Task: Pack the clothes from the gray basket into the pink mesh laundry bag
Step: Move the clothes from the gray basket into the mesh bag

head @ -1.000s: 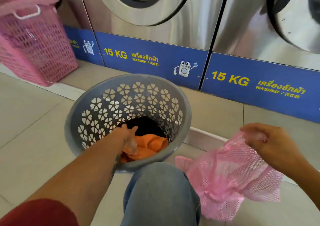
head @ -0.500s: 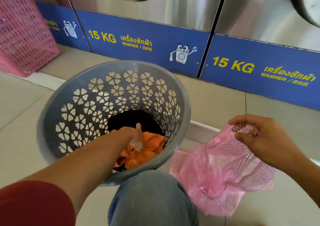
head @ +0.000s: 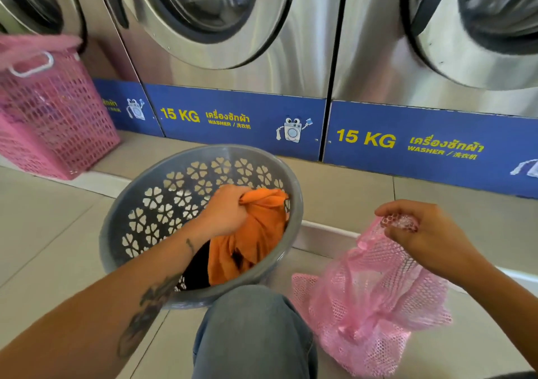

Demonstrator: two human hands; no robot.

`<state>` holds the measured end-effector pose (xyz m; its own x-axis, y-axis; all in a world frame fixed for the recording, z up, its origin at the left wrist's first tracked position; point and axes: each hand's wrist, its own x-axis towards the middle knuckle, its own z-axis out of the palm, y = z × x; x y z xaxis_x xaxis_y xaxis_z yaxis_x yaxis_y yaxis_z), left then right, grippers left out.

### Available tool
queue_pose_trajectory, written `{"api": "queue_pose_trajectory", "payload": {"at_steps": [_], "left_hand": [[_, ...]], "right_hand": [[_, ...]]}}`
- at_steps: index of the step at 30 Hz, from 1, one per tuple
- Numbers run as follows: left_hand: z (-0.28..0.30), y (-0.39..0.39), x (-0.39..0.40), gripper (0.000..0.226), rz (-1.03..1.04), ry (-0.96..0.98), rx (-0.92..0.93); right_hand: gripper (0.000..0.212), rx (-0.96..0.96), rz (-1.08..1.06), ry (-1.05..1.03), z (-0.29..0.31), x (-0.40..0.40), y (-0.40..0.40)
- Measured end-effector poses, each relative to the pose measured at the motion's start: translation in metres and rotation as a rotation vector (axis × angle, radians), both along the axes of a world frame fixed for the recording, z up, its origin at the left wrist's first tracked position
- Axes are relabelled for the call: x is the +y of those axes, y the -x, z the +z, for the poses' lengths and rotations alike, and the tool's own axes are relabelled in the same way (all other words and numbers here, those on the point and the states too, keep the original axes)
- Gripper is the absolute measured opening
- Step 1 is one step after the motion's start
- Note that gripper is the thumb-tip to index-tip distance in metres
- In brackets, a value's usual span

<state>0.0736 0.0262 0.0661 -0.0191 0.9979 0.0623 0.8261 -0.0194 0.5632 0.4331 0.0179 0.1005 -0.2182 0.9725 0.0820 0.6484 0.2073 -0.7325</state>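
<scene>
The round gray basket (head: 151,204) with flower-shaped holes stands tilted toward me on the tiled floor. My left hand (head: 225,211) is inside it, shut on an orange garment (head: 256,239) that it holds up near the basket's right rim. A black garment (head: 198,271) lies underneath at the bottom. To the right, my right hand (head: 419,233) pinches the top edge of the pink mesh laundry bag (head: 369,300), which hangs crumpled down to the floor.
A row of steel front-loading washers (head: 233,44) with blue 15 KG panels stands behind the basket. A pink plastic hamper (head: 55,116) sits at the far left. My knee in blue jeans (head: 253,332) is between basket and bag. A raised floor step (head: 326,233) runs behind.
My left hand has closed on the orange garment and raised it from the basket's bottom toward the right rim. My right hand still holds the pink bag in about the same place.
</scene>
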Motion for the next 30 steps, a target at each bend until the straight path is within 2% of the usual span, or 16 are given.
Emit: {"api": "queue_pose_trajectory", "payload": {"at_steps": [2,4,7,9,12,14,16,18,20,24,26,28,30], "left_hand": [[0.036,-0.021,-0.007,0.031,-0.002,-0.173,-0.018],[0.069,-0.047,-0.013,0.026,0.006,-0.318,-0.063],[0.102,-0.084,-0.026,0.023,0.041,-0.416,-0.162],[0.108,-0.105,-0.033,0.017,0.094,-0.286,-0.247],[0.085,-0.121,-0.037,0.021,0.122,0.156,-0.305],[0.061,-0.122,-0.035,0.035,0.128,0.269,-0.131],[0.046,-0.121,-0.034,0.050,0.185,0.261,0.137],[0.040,-0.120,-0.033,0.071,0.271,0.285,0.228],[0.040,-0.121,-0.034,0.085,0.301,0.355,0.093],[0.035,-0.109,-0.033,0.111,0.318,0.561,-0.376],[0.031,-0.097,-0.032,0.107,0.343,0.616,-0.530],[0.028,-0.092,-0.032,0.090,0.319,0.656,-0.586],[0.028,-0.089,-0.032,0.073,0.335,0.617,-0.609]], "right_hand": [[0.029,0.030,-0.015,-0.010,0.006,-0.004,-0.004],[0.031,0.051,-0.030,-0.019,0.009,-0.006,-0.009],[0.036,0.103,-0.031,-0.008,0.013,-0.008,-0.018],[0.036,0.128,-0.036,-0.004,0.015,-0.013,-0.024],[0.037,0.093,-0.036,-0.016,0.014,-0.021,-0.031],[0.035,0.066,-0.029,-0.012,0.013,-0.025,-0.034],[0.035,0.053,-0.025,-0.009,0.012,-0.027,-0.036],[0.035,0.024,-0.028,-0.022,0.013,-0.028,-0.037],[0.036,0.000,-0.033,-0.028,0.014,-0.030,-0.039],[0.035,-0.015,-0.032,-0.009,0.014,-0.031,-0.040],[0.035,-0.020,-0.025,-0.010,0.013,-0.031,-0.039],[0.035,-0.029,-0.023,-0.006,0.012,-0.031,-0.037],[0.035,-0.040,-0.025,-0.006,0.012,-0.031,-0.037]]}}
